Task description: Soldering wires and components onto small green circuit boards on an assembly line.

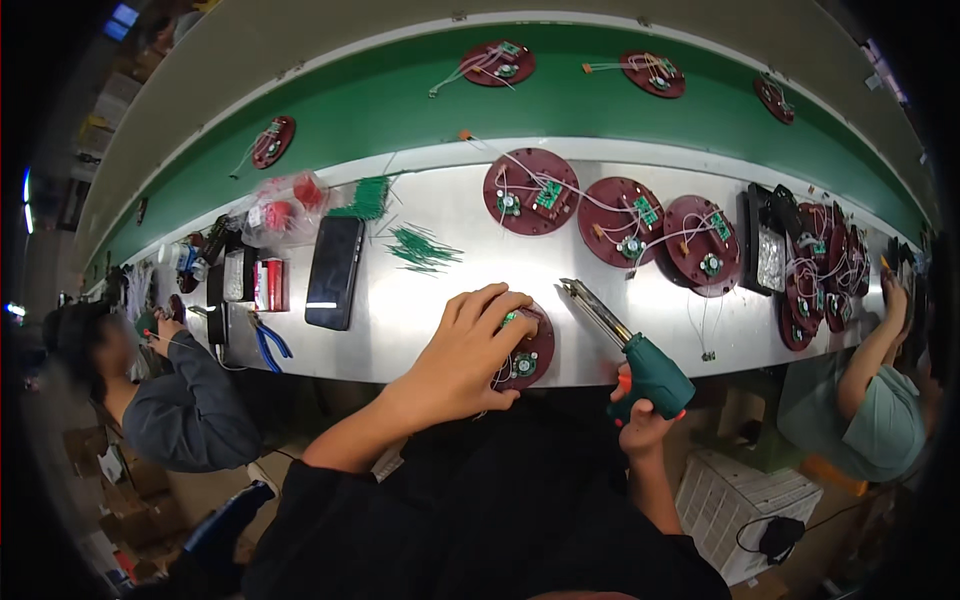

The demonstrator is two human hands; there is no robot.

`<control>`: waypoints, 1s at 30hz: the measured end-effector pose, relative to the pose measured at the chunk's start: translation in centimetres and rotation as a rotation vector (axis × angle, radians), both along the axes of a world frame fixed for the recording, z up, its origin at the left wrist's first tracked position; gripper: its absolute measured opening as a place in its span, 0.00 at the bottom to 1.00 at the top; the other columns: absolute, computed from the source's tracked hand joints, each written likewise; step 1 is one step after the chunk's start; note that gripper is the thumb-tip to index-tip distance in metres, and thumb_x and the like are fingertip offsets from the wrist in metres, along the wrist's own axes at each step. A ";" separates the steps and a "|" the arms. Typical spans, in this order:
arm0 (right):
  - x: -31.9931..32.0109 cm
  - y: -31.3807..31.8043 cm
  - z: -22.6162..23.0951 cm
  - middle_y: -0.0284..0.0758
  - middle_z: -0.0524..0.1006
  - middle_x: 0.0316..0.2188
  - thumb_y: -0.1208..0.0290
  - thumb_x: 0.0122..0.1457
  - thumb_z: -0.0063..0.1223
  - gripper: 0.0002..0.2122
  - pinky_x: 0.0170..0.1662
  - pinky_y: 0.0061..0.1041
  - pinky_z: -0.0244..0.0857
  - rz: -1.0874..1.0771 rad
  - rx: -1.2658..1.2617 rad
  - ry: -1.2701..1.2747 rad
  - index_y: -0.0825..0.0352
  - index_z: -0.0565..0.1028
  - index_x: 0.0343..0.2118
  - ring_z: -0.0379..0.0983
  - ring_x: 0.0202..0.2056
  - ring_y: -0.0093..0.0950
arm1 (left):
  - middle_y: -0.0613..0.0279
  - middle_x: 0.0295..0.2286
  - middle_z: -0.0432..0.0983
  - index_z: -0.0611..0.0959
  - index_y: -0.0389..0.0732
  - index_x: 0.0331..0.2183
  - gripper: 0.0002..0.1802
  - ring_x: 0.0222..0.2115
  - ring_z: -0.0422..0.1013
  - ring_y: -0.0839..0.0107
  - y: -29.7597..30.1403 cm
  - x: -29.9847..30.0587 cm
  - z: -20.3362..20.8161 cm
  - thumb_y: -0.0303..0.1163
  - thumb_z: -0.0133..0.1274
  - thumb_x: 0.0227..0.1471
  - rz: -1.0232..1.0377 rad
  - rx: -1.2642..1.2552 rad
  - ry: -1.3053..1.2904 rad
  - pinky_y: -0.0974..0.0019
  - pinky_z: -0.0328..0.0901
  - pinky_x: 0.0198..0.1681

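Observation:
Near the table's front edge lies a dark red round plate (543, 340) with small green circuit boards and thin wires. My left hand (462, 345) lies over its left side, fingers curled onto the top and thumb at the near rim. Part of the plate is hidden under these fingers. In my right hand (643, 425) is a green soldering gun (655, 378) with a red trigger. Its metal tip points up and left, above the table and apart from the plate. Farther back, three similar round plates (532, 190) lie joined by pale wires.
Loose green wires (420, 248) and a black phone (334, 272) lie left of centre, with blue-handled pliers (268, 340) nearby. A black box (768, 250) stands right beside piled plates (800, 300). A green conveyor belt (400, 105) carries more plates. Co-workers sit left (190, 400) and right (870, 395).

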State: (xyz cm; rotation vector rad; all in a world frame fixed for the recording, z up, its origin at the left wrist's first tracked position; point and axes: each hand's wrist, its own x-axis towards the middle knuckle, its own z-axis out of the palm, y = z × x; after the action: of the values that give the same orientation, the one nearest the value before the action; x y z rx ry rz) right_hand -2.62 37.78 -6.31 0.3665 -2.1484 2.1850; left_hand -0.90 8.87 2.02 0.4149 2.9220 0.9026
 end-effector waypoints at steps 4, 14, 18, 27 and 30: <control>-0.2 0.0 -0.4 0.36 0.82 0.33 0.35 0.67 0.55 0.37 0.29 0.23 0.70 -0.006 -0.008 0.012 0.77 0.80 0.49 0.77 0.26 0.22 | 0.54 0.53 0.73 0.77 0.45 0.51 0.42 0.59 0.67 0.47 -4.3 -3.7 1.1 0.44 0.74 0.32 -0.025 -0.027 0.074 0.45 0.60 0.59; -0.1 0.2 0.1 0.33 0.80 0.29 0.37 0.67 0.58 0.35 0.28 0.21 0.68 0.027 -0.074 -0.064 0.77 0.79 0.48 0.75 0.25 0.20 | 0.45 0.57 0.76 0.78 0.49 0.62 0.53 0.60 0.72 0.45 -15.8 -24.5 0.5 0.75 0.66 0.45 0.768 -0.601 -0.125 0.41 0.66 0.59; -0.1 -0.1 0.3 0.33 0.81 0.28 0.38 0.65 0.61 0.35 0.28 0.20 0.68 -0.002 -0.097 -0.057 0.77 0.79 0.47 0.76 0.25 0.20 | 0.43 0.60 0.72 0.72 0.50 0.68 0.62 0.63 0.67 0.45 -13.2 -32.1 -3.6 0.78 0.66 0.41 0.602 -0.535 0.122 0.39 0.59 0.65; -0.2 -0.7 0.6 0.40 0.81 0.34 0.35 0.70 0.49 0.38 0.27 0.24 0.68 -0.042 0.001 0.066 0.78 0.78 0.54 0.74 0.22 0.23 | 0.45 0.59 0.71 0.71 0.46 0.66 0.65 0.61 0.67 0.43 -10.9 -38.2 -5.6 0.77 0.70 0.35 0.494 -0.352 0.190 0.41 0.59 0.63; -0.1 0.2 -1.0 0.41 0.81 0.37 0.35 0.71 0.47 0.39 0.29 0.24 0.68 -0.051 -0.022 0.039 0.78 0.76 0.54 0.74 0.24 0.24 | 0.41 0.58 0.71 0.73 0.43 0.64 0.63 0.58 0.68 0.42 -8.7 -36.8 -3.7 0.74 0.70 0.37 0.521 -0.415 0.083 0.43 0.62 0.60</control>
State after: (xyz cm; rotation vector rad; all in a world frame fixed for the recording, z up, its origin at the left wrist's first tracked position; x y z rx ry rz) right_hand -2.69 37.96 -7.28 0.3464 -2.0880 2.1540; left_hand -37.67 0.17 -1.66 -0.3561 3.2299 0.2767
